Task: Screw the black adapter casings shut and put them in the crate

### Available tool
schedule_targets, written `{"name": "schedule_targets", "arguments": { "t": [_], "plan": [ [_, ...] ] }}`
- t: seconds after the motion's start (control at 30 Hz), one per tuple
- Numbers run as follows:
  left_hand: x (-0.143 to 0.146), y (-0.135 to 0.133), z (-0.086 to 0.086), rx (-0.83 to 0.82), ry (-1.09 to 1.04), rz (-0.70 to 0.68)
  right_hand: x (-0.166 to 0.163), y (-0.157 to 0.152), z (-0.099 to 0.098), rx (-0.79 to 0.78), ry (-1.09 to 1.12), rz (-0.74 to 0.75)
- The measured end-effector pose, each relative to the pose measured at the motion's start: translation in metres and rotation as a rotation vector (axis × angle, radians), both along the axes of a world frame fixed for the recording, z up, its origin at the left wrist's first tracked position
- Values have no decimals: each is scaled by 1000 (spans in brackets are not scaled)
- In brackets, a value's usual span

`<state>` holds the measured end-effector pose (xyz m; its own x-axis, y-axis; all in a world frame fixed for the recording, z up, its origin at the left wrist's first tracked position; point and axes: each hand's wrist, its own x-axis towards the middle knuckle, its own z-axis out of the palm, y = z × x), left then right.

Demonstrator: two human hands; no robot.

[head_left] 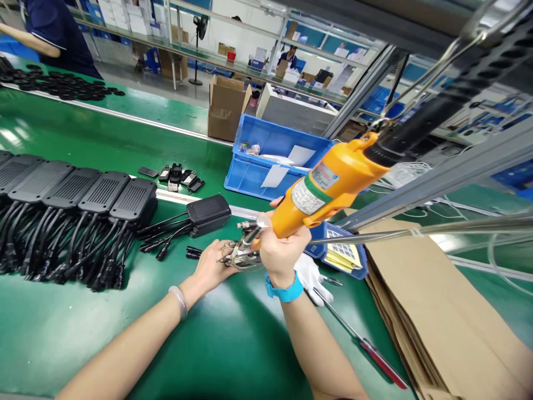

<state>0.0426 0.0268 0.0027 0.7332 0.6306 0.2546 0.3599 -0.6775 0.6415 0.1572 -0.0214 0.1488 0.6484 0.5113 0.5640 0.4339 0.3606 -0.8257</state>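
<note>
My right hand is wrapped round the lower grip of an orange electric screwdriver that hangs from a black cable above the green bench. Its metal nose points down and left at the spot under my left hand. My left hand rests on the bench with its fingers curled at that metal nose; what it holds there is hidden. A black power adapter with several black leads lies just beyond my left hand.
A row of black adapters with bundled cables fills the left. A blue crate stands behind, a small blue tray and white glove to the right. A red-handled screwdriver lies near brown paper sheets. Another person stands far left.
</note>
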Motion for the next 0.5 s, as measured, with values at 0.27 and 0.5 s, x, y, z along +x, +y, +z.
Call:
{"name": "schedule_targets", "arguments": {
  "t": [0.27, 0.5],
  "plan": [
    [-2, 3, 3, 43, 36, -15, -1, -6, -13, 43, -2, -4],
    [-18, 2, 42, 334, 99, -9, 40, -39, 33, 176, 235, 114]
  ]
}}
